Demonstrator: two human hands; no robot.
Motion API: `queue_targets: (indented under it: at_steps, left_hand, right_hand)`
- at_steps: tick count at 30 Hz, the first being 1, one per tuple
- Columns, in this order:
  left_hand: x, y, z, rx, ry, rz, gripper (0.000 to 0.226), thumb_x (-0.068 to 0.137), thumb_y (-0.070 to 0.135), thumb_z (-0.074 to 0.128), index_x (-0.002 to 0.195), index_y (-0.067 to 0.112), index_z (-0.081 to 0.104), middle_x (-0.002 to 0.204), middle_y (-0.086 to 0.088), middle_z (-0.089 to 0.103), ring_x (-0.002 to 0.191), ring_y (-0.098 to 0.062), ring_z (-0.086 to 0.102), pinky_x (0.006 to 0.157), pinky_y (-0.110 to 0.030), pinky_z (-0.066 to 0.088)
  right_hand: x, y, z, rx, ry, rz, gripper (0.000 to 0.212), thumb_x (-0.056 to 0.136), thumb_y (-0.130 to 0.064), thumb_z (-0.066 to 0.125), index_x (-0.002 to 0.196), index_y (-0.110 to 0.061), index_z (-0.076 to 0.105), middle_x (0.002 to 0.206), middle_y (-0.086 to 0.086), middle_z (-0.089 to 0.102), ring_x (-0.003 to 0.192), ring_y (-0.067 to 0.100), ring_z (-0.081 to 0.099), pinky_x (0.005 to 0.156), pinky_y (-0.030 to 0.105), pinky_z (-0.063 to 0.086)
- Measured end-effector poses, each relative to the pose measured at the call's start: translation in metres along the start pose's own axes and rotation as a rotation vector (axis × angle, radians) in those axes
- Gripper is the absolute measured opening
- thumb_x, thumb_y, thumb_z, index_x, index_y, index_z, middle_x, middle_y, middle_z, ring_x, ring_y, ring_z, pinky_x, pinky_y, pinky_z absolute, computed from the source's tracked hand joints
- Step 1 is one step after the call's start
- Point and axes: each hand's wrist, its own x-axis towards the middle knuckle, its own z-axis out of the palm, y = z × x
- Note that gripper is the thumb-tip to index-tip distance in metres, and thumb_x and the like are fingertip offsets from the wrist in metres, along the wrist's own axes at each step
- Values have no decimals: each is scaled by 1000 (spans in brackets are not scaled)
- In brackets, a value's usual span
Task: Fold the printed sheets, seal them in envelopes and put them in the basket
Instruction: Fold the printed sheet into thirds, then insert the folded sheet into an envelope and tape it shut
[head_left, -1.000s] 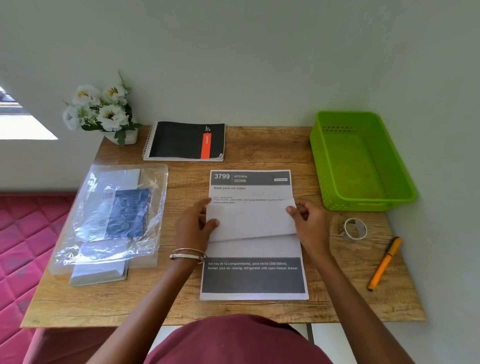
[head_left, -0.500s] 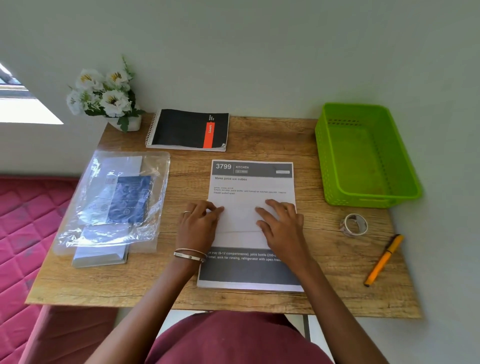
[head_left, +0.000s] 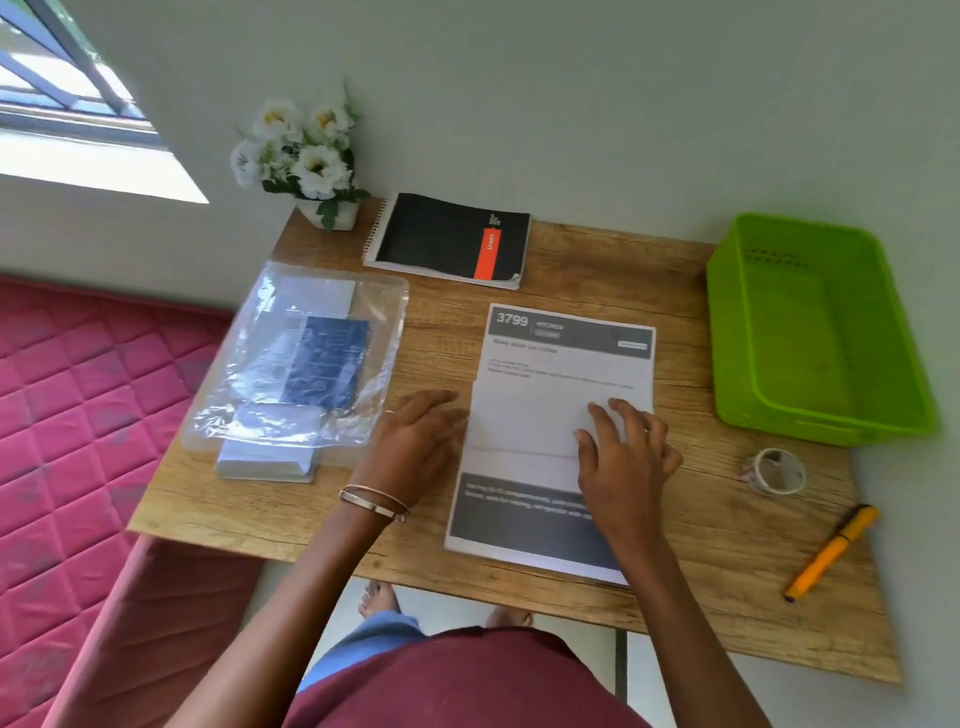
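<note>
Both forearms reach forward from the near edge. The left hand (head_left: 415, 441) lies palm down, fingers together and pointing right, bangles on its wrist. The right hand (head_left: 626, 457) lies flat to its right, fingers spread and pointing far-left.

Desk layout around the hands

Both hands (head_left: 524, 447) lay on the sheet (head_left: 561, 364); packet (head_left: 301, 364) left, basket (head_left: 810, 332) right, notebook (head_left: 447, 239) behind.
</note>
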Motion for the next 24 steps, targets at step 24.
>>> queue_targets:
  at_steps: [24]
  left_hand:
    - [-104, -187, -118, 146, 44, -257, 30, 71, 37, 54, 97, 37, 69, 104, 14, 68, 98, -19, 59, 78, -45, 48]
  right_hand:
    - [-39, -244, 59, 297, -331, -490, 15, 68, -25, 80, 78, -22, 69, 119, 6, 58, 114, 20, 35, 80, 40, 30]
